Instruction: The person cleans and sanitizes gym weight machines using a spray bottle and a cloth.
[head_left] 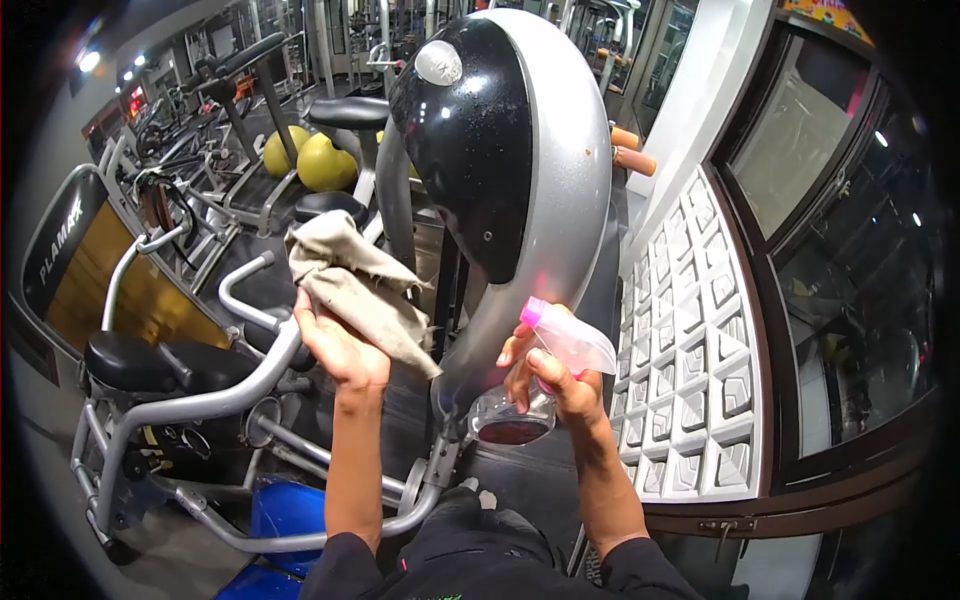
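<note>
My left hand (340, 345) holds a beige cloth (345, 270) with frayed edges, which drapes over the fingers and hangs to the right. In my right hand (560, 385) is a clear spray bottle (510, 418) with a pink-and-white trigger head (570, 340). Its nozzle points up and to the left, towards the machine, and the bottle leans. Just beyond both hands rises a tall gym machine with a silver frame (565, 150) and a glossy black panel (475, 130). Small specks show on the black panel.
At the left stands another machine with black padded seats (170, 365) and silver tubes. Yellow exercise balls (326, 163) lie farther back. A white patterned wall panel (690, 350) and a dark-framed window (850, 250) line the right. A blue object (290, 510) sits low at left.
</note>
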